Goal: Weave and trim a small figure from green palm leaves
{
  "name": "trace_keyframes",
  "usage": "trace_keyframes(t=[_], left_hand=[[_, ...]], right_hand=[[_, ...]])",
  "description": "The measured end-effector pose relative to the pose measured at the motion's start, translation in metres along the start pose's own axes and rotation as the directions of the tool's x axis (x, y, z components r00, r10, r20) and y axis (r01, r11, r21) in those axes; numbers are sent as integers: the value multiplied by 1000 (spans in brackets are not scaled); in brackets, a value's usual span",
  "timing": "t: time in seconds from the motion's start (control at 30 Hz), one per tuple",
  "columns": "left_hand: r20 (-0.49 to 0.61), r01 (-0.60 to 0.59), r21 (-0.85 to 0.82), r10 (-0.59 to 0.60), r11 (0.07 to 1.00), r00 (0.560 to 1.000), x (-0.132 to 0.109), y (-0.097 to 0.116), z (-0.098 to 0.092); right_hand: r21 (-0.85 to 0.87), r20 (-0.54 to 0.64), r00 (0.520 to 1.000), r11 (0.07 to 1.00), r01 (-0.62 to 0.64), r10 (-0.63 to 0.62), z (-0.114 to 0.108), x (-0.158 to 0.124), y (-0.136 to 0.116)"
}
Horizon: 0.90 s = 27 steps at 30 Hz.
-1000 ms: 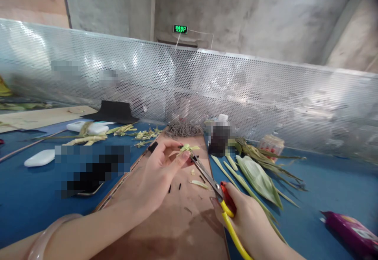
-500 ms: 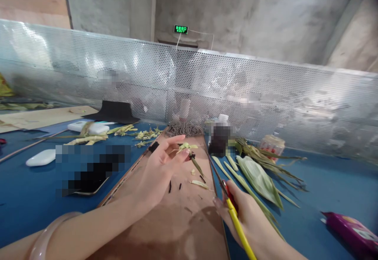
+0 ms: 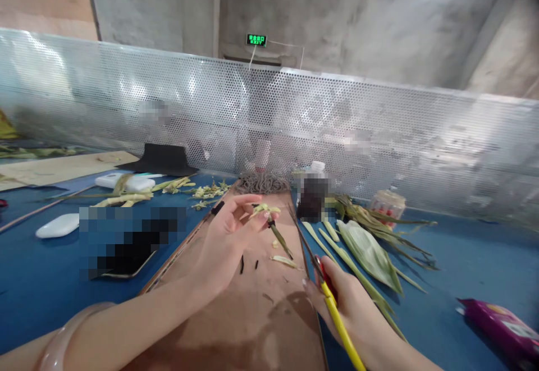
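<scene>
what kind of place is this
Likely a craft workbench in a workshop hall: the left hand pinches a leaf piece, the right hand grips scissors, long leaves lie on the blue table, and a perforated metal screen stands before a concrete wall.

Rear wall (image 3: 379, 17): bare grey concrete, unpainted, with mottled patches. A square concrete pillar (image 3: 200, 9) stands against it left of centre. A green lit exit sign (image 3: 256, 40) is fixed just right of the pillar, and a thin cable (image 3: 290, 46) runs from it to the right and drops behind the screen. Wooden panels lean at the upper left (image 3: 42, 0) and upper right (image 3: 511, 51). A perforated metal screen (image 3: 379, 135) spans the full width along the far edge of the table (image 3: 484, 259). It is shiny, with bright glare patches towards the left. The table top is covered in blue. Lighting is soft and even.
</scene>
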<state>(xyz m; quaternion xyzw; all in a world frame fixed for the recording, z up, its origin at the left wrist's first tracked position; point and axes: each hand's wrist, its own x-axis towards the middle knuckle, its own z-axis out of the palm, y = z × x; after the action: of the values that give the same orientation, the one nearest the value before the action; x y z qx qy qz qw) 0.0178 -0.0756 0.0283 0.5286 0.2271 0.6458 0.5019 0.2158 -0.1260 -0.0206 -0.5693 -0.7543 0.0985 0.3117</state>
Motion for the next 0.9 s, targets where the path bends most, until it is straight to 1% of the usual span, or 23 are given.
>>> trace_keyframes(t=[0.2,0.37,0.5,0.7,0.9], left_hand=[[-19,23,-20,-24,1000,1000,1,1,-1],[-35,69,-92,-72,993,997,5,1,-1],[-29,93,-103,-96,990,995,6,0,-1],[-14,56,-108,-58,993,998,6,-1,-1],[-24,10,-33,-10,999,1000,8,-3,-4]], right_hand=[[-38,47,999,999,11,-10,0,-2,-1],[-47,52,999,999,19,-17,-2,-1,-6],[-52,38,999,999,17,-15,-2,0,-6],[-60,30,999,998,23,-21,-1,-1,-4],[-43,42,999,999,17,-15,0,-1,-5]])
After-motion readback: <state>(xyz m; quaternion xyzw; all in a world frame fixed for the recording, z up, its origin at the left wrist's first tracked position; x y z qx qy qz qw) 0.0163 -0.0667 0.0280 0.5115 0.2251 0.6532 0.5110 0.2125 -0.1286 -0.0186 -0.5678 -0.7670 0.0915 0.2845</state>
